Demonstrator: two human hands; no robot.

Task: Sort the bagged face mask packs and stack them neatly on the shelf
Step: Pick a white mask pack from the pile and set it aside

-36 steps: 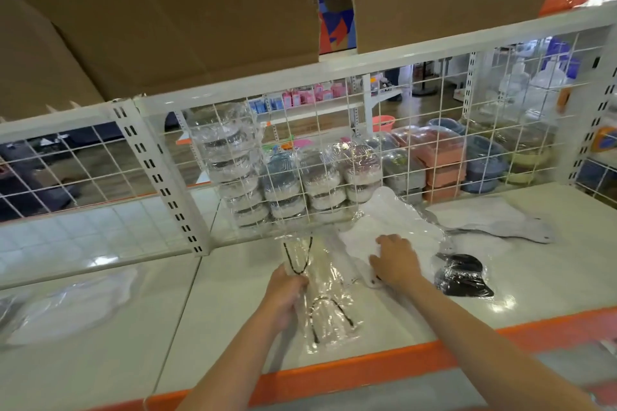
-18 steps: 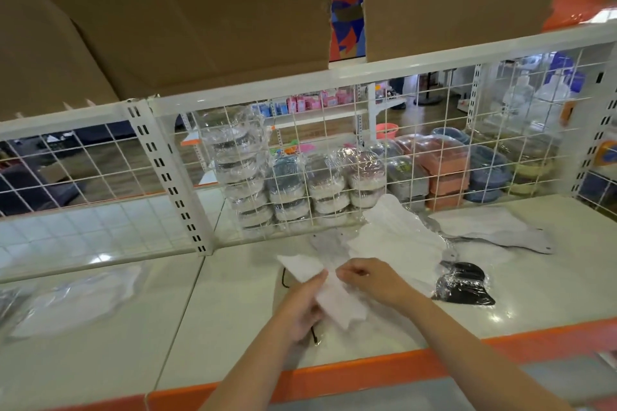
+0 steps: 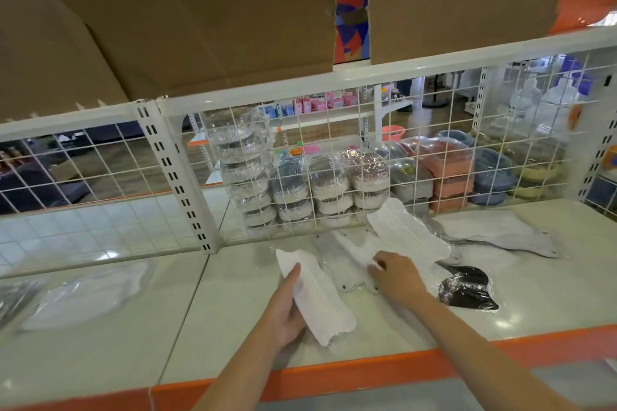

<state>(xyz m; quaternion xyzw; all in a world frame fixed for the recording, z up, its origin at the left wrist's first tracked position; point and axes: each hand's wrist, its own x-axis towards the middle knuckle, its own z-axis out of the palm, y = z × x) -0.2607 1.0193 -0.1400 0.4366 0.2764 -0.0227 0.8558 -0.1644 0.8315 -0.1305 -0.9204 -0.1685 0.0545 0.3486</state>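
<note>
My left hand (image 3: 286, 305) holds a white bagged mask pack (image 3: 317, 297) by its left edge, lying on the white shelf (image 3: 384, 327). My right hand (image 3: 395, 275) pinches the edge of a pile of white and grey mask packs (image 3: 405, 237) in the middle of the shelf. A black mask pack (image 3: 467, 287) lies right of that hand. A grey pack (image 3: 504, 232) lies further back right. At the far left lie a white bagged pack (image 3: 86, 294) and a dark pack (image 3: 15, 299).
A white wire grid (image 3: 334, 150) closes the back of the shelf, with wrapped round containers (image 3: 300, 190) stacked behind it. Cardboard boxes (image 3: 200, 17) sit overhead. An orange strip (image 3: 350, 374) runs along the shelf's front edge.
My left hand let go of the clear pack with black straps and now holds a white pack moved left. My right hand passed that white pack over and returned to the pile.
</note>
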